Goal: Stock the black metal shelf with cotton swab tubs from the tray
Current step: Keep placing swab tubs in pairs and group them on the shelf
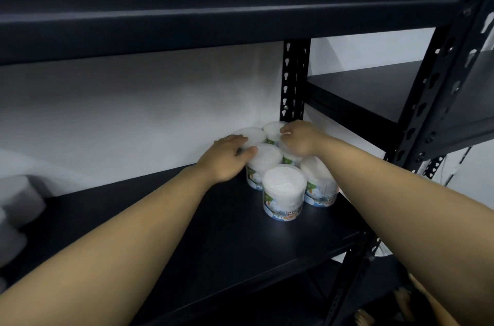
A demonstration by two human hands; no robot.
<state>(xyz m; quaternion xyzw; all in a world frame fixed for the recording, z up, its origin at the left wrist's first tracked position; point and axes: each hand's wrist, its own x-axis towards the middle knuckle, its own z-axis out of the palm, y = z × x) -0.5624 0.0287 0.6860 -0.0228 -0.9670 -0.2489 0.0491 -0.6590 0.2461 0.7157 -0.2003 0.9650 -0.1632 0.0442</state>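
- left hand [226,158]: fingers [235,138] lie straight and close together across the lid of the back-left tub [252,134]; the thumb presses the lid edge of the middle-left tub [263,162]. no curl around either tub is visible.
- right hand [299,138]: fingers [285,130] curl down over the back-right tub [272,130] and appear to grip its lid rim; the hand hides the tub directly below it, so the full contact cannot be told.
- cotton swab tubs: a tight cluster stands upright, touching, at the rear right of the black metal shelf [187,218], just beside the perforated upright post [294,80]. the front tub [284,193] and the front-right tub [319,184] are untouched.
- step in hand, by judgement: seating and squaring the back row against the wall, not fetching.
- next move calls for: lifting both hands away without tipping neighbours, then returning to the tray, which is not in view, for further tubs.
- blurred white rounded objects [18,197] sit at the left edge; their identity cannot be told.
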